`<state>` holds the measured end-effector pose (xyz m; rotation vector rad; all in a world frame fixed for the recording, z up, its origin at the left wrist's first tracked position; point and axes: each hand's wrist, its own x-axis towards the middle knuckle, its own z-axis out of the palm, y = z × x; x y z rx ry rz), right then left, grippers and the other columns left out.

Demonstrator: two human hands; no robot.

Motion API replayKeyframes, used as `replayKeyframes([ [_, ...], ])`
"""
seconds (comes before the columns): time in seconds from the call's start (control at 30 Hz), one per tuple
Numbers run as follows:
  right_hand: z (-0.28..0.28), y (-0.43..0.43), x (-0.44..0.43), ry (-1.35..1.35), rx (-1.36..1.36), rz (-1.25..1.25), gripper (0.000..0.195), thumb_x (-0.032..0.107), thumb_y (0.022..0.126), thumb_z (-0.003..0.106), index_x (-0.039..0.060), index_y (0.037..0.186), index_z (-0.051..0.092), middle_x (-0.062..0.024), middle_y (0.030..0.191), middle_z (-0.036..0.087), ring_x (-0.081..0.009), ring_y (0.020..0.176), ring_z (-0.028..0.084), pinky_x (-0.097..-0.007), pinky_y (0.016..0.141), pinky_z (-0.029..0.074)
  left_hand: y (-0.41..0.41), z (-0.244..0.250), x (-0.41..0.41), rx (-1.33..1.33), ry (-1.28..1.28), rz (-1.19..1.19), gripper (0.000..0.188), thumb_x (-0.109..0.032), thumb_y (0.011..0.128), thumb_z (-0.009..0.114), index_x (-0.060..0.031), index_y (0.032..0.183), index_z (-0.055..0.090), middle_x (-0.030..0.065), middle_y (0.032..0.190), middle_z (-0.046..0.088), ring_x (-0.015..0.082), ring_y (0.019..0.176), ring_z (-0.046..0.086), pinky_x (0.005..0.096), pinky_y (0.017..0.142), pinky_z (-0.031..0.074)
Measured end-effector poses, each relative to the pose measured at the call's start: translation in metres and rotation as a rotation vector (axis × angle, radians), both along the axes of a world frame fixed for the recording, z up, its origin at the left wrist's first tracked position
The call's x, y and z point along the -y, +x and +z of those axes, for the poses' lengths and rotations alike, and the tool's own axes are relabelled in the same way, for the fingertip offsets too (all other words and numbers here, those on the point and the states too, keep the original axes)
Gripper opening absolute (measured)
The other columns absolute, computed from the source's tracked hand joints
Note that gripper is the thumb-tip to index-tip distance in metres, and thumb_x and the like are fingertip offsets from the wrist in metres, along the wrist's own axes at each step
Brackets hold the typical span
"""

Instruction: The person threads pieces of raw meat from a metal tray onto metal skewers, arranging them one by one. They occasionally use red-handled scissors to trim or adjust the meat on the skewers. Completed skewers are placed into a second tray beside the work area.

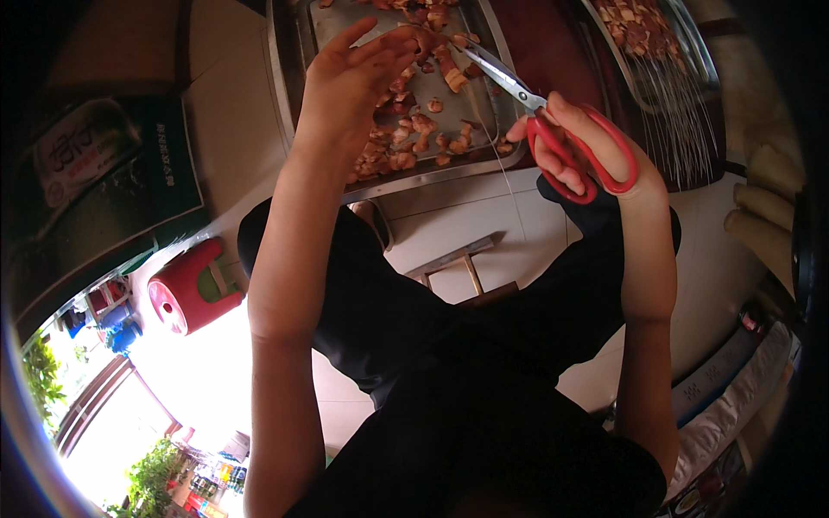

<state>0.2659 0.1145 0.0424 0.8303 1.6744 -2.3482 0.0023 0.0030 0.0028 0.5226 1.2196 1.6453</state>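
Note:
My right hand (583, 149) holds red-handled scissors (518, 90), their blades pointing up and left over a metal tray (363, 192). At the blade tips lies a strip of raw meat (449, 68). My left hand (372, 61) reaches over the tray, its fingertips at a darker piece of meat (422, 43); the hand hides part of the contact. Small cut meat pieces (405, 139) are spread over the tray. A thin skewer (508, 178) slants from the meat across the tray's near edge.
At the upper right, a second metal tray (638, 97) holds meat on many thin skewers (677, 123). A red stool (194, 288) lies at the left, near a dark green box (97, 181). A wooden-framed stool (473, 275) shows between the person's legs.

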Motion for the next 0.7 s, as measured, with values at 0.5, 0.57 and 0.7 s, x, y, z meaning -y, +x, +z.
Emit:
replayKeyframes([
  [0.5, -0.040, -0.022, 0.036, 1.788, -0.071, -0.310, 0.019, 0.022, 0.078, 0.079, 0.0061, 0.083, 0.069, -0.0050, 0.094, 0.057, -0.0273, 0.085, 0.055, -0.0408, 0.073, 0.044, -0.007, -0.005, 0.001, -0.042, 0.037, 0.058, 0.048, -0.001, 0.092, 0.065, 0.0091, 0.134, 0.044, 0.0241, 0.125, 0.060, 0.0288, 0.112, 0.063, 0.0370, 0.102, 0.052],
  [0.57, -0.043, -0.031, 0.051, 1.716, -0.044, -0.221, 0.021, 0.023, 0.075, 0.080, 0.0059, 0.081, 0.068, -0.0040, 0.096, 0.056, -0.0269, 0.088, 0.054, -0.0406, 0.074, 0.043, -0.005, -0.005, -0.001, -0.044, 0.024, 0.071, 0.047, -0.002, 0.093, 0.065, 0.0092, 0.133, 0.044, 0.0238, 0.123, 0.061, 0.0289, 0.112, 0.063, 0.0380, 0.101, 0.053],
  [0.7, -0.051, -0.030, 0.046, 1.575, -0.069, -0.325, 0.013, 0.008, 0.076, 0.074, 0.0013, 0.081, 0.064, -0.0095, 0.097, 0.056, -0.0321, 0.090, 0.056, -0.0423, 0.078, 0.046, -0.009, 0.000, 0.002, -0.049, 0.008, 0.139, 0.044, -0.001, 0.094, 0.062, 0.0098, 0.132, 0.044, 0.0240, 0.123, 0.060, 0.0312, 0.113, 0.062, 0.0408, 0.102, 0.053],
])
